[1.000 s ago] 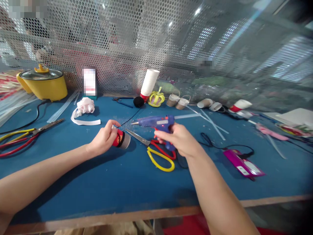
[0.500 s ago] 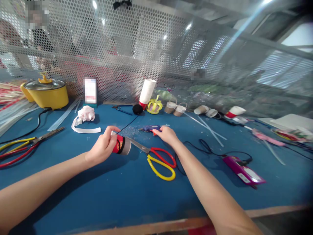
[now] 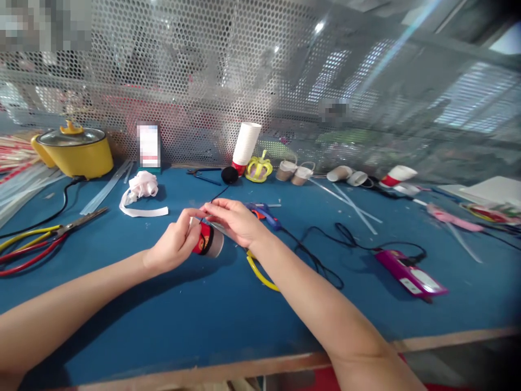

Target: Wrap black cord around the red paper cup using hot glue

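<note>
Readable text: none; every mark in view is too small, blurred or masked to make out.
Red cylinder [image 3: 209, 240]: a small yellow-gold emblem printed on the red, partly crossed by a black band; its design cannot be made out.
Upright screen [image 3: 148, 145]: a bright, pale display with a pinkish-red strip near the bottom, its content covered by pixel blocks.
Purple power strip [image 3: 411, 272]: pale panels along the top; any lettering there is illegible.
White-and-red cup [image 3: 399, 176]: a red area on white, any print blurred.
</note>
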{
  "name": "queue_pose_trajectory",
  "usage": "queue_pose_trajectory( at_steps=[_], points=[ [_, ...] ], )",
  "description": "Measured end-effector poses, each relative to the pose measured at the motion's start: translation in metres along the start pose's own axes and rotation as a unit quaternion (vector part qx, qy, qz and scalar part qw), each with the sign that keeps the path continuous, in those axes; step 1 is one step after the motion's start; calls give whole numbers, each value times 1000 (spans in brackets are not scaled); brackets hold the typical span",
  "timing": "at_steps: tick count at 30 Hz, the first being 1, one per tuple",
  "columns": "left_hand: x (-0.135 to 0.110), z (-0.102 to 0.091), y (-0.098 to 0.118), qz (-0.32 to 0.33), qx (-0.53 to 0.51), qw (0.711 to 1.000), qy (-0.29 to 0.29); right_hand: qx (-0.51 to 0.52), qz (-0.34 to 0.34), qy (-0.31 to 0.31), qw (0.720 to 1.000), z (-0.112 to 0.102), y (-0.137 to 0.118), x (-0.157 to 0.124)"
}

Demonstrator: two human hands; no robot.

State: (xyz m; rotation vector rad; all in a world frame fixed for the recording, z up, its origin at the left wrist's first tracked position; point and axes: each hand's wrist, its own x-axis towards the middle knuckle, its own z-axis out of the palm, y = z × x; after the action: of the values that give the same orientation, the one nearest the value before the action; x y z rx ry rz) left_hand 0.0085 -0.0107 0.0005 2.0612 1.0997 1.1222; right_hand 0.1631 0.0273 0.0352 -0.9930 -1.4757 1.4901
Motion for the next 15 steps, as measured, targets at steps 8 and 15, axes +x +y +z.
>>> queue_pose_trajectory(
  at_steps=[8, 15],
  points=[
    [3, 1, 1, -70, -68, 995, 1, -57, -74, 63, 994, -19, -13, -9],
    [2, 1, 4, -87, -84, 993, -7, -149, -124, 89, 977, -20, -17, -12]
  ],
)
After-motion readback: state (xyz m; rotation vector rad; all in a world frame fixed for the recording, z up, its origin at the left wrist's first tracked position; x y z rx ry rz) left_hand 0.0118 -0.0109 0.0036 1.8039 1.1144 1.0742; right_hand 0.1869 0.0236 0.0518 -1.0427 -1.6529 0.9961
